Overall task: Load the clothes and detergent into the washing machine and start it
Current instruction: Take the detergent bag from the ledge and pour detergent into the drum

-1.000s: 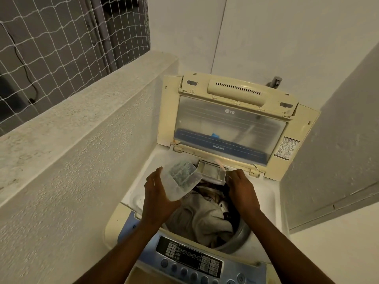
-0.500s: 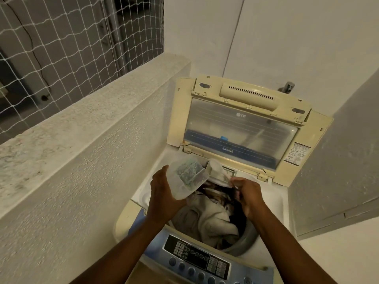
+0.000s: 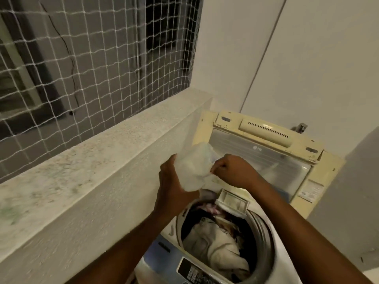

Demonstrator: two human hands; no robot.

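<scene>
The drum mouth in the lower centre of the frame is open from above, but clothes lie heaped inside it and the pulled-out detergent drawer juts over its upper edge. Above that, both hands crowd the centre: the left hand grips a plastic bag and the right hand pinches its edge. The raised lid walls off the upper right, and a grey wall closes the right edge. A concrete ledge topped by netting bars the whole left.
</scene>
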